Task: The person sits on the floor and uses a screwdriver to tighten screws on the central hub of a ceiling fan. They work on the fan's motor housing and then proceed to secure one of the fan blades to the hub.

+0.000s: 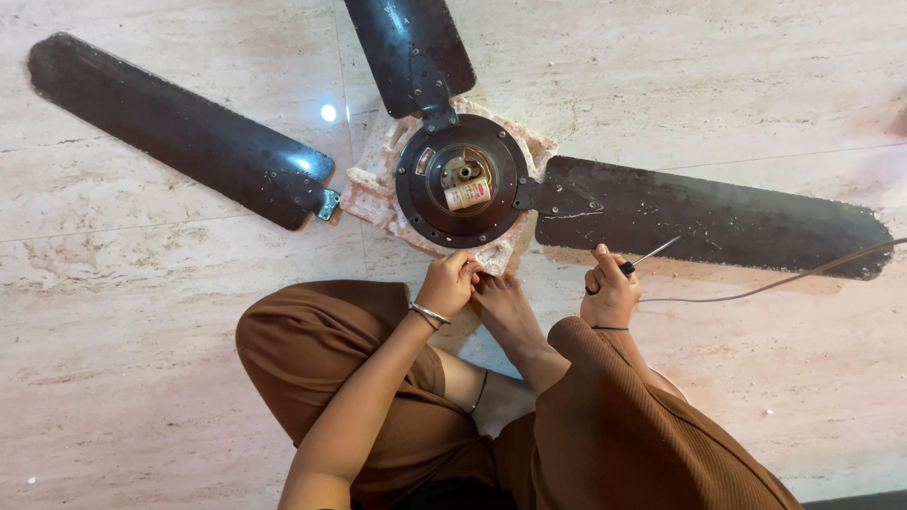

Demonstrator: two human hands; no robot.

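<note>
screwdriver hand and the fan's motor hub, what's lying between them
In the head view, the inner end of the right-hand blade lies between the right hand, holding the screwdriver, and the motor hub, along with some bare floor.

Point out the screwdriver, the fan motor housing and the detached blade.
screwdriver [650, 256], head view, on its thin metal shaft beyond the right hand [609, 293].
fan motor housing [425, 203], head view, on its dark round rim.
detached blade [170, 127], head view, on its flat middle.
</note>
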